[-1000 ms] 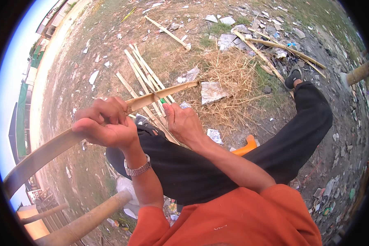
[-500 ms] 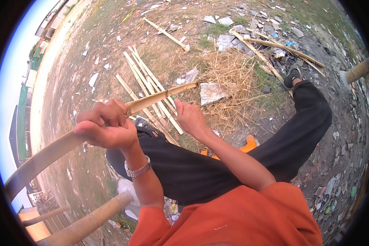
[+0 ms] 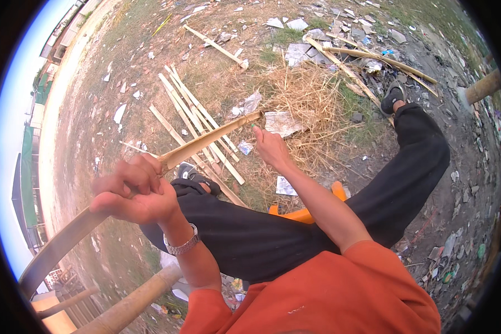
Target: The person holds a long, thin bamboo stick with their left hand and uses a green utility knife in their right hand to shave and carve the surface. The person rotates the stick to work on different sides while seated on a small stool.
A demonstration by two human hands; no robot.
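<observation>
A long split bamboo strip (image 3: 214, 135) slants across in front of me, its hollow side showing. My left hand (image 3: 136, 189), with a metal watch on the wrist, is closed around its middle; the near length runs down to the lower left. My right hand (image 3: 271, 148) is closed beside the strip's far end. A small green bit shows at its fingers, and a dark curved edge lies at the strip's tip. What the right hand grips is mostly hidden.
Several pale bamboo strips (image 3: 197, 119) lie on the ground ahead, near my left shoe (image 3: 193, 177). Straw shavings (image 3: 312, 106) and rubble spread beyond. Between my legs is an orange object (image 3: 300, 215). Bamboo poles stand at lower left (image 3: 133, 295) and far right (image 3: 484, 87).
My right hand has moved away from me and along the strip, up to its far tip. The left hand keeps its hold and has shifted slightly left and down. The view has shifted a little.
</observation>
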